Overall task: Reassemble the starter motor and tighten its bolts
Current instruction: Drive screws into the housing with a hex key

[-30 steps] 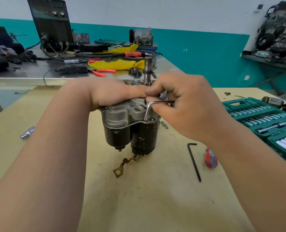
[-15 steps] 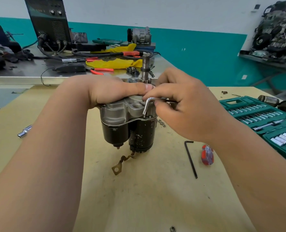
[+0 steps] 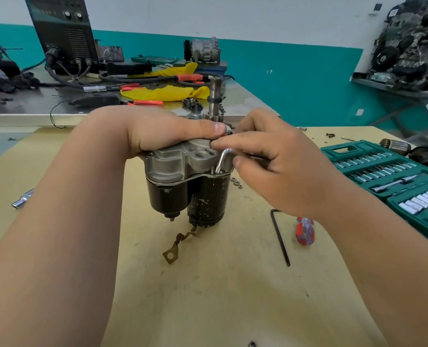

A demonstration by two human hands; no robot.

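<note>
At frame centre, a starter motor stands upright on the table, the left hand curled over its grey housing while the right hand pinches a silver hex key, its tip apparently seated at the flange.

Motor repair workshop. Evidence: a starter motor standing on a wooden table near an open socket set, a hex key and a screwdriver. Behind it, a metal bench carries a welding machine, cables and pliers. A wall shelf is heaped with engine parts.
</note>
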